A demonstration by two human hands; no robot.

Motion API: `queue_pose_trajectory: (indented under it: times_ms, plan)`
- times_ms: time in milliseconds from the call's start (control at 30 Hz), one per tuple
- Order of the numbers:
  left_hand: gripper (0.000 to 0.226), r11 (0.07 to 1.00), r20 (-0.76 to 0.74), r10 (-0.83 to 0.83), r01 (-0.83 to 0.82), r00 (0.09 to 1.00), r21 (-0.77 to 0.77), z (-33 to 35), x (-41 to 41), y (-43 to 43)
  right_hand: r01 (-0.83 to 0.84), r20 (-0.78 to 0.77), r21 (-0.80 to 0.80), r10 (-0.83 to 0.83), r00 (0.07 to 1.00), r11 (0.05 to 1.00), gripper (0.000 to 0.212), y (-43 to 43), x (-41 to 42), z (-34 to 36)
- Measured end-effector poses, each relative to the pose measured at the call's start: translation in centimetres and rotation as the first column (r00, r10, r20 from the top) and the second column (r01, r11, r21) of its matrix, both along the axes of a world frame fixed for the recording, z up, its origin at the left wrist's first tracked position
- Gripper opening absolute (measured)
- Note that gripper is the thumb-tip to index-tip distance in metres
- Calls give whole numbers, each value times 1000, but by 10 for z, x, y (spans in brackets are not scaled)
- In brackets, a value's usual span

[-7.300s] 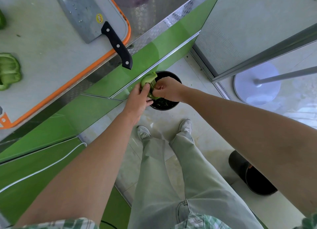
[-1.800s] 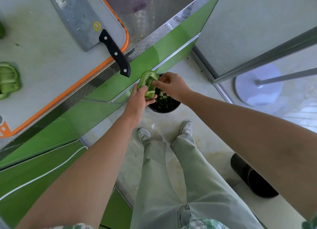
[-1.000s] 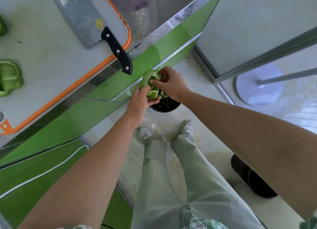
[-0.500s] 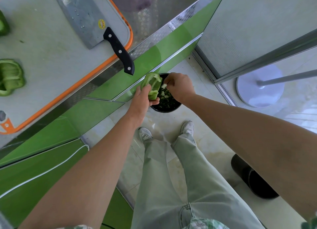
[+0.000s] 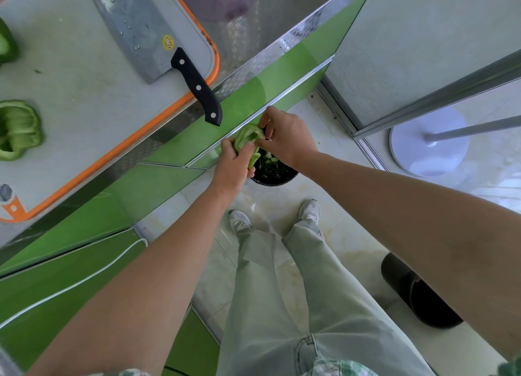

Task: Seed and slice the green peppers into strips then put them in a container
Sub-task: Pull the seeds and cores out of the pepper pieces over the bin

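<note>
— Where is the pepper?
— A pepper half (image 5: 248, 138) sits in my left hand (image 5: 235, 165), fingers wrapped round it, above the black bin (image 5: 279, 179) on the floor.
— And your right?
— My right hand (image 5: 290, 141) pinches the half's upper rim. The fingertips curl inward, so I can't see what they grip.
— What's in the bin?
— Green and pale scraps, partly covered by my hands.
— And the counter?
— The cleaver (image 5: 141, 28) lies on the cutting board (image 5: 84, 99), its handle past the orange edge. 2 more pieces are there: the near piece (image 5: 17, 130), hollow side up, and the far piece (image 5: 5, 47), cut off at the left.
</note>
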State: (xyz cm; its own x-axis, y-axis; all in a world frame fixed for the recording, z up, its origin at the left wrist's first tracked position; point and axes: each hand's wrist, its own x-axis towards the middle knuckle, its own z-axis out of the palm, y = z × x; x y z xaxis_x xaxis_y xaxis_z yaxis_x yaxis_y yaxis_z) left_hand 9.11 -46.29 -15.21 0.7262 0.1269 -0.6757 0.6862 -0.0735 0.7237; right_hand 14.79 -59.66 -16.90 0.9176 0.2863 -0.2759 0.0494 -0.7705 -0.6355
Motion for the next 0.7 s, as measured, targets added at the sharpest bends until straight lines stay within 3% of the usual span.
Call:
queue_pose_trajectory:
  times_ms: [133, 333, 467, 567, 700]
  plan:
    - [23, 998, 15, -24, 23, 1000, 64, 3, 2, -5, -80, 165, -153, 105, 981, 985, 19, 1, -2, 3]
    - [32, 983, -19, -57, 59, 998, 176, 8, 6, -12, -92, 99, -254, 120, 988, 963, 15, 5, 1, 8]
    - [22, 992, -59, -12, 20, 998, 124, 4, 3, -6, 96, -61, -74, -100, 993, 993, 12, -1, 6, 3]
    - [13, 998, -86, 54, -51, 995, 36, 2, 4, -2, 361, -236, 88, -332, 913, 928, 14, -4, 4, -3]
    - [11, 998, -80, 57, -54, 995, 36, 2, 4, -3, 515, -408, 112, -433, 803, 850, 13, -4, 1, -2]
